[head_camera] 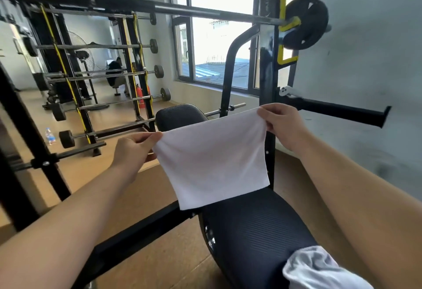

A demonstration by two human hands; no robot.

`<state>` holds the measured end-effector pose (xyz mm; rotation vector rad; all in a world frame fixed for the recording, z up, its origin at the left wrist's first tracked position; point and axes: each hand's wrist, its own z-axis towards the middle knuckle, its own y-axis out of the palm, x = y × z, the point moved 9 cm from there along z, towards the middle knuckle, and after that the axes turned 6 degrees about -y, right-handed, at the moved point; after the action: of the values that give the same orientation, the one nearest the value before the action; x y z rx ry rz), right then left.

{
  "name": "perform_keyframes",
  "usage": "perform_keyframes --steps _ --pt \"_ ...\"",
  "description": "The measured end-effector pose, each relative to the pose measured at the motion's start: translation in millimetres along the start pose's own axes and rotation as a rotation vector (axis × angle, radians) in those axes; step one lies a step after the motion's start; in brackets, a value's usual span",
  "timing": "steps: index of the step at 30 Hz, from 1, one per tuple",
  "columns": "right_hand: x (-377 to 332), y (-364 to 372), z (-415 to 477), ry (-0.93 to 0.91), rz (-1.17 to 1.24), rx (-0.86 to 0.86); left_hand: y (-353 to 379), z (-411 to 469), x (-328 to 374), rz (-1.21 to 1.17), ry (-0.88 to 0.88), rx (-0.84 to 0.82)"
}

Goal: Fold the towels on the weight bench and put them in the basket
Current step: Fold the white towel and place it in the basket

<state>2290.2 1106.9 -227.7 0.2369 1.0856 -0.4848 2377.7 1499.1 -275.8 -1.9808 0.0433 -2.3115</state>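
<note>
In the middle of the frame a thin white rectangular cloth towel [214, 158] hangs in the air, stretched between two bare hands above the black ribbed padded weight bench [253, 227]. The left hand [134, 151], left of centre, pinches the towel's upper left corner between thumb and fingers. The right hand [283, 124], right of centre and slightly higher, is closed on the upper right corner in the same way. The towel's top edge slopes up toward the right, and its lower edge hangs free just over the bench pad. At the bottom right of the frame a second crumpled white towel [319, 270] lies on the near end of the bench. A steel barbell [205, 12] carrying a black weight plate [306, 23] crosses the upper part of the frame. No basket shows in this view.
</note>
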Motion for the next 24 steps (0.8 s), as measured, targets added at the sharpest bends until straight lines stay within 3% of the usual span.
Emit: perform_keyframes --steps 8,14,24 --pt "18 -12 -75 0.058 -0.051 -0.02 -27 -67 -22 0.046 -0.008 0.052" --pt "34 -13 -132 0.106 -0.123 -0.04 -43 -107 -53 0.058 -0.122 0.031" --pt "117 3 -241 0.354 -0.04 -0.083 -70 -154 -142 0.198 -0.159 -0.028"
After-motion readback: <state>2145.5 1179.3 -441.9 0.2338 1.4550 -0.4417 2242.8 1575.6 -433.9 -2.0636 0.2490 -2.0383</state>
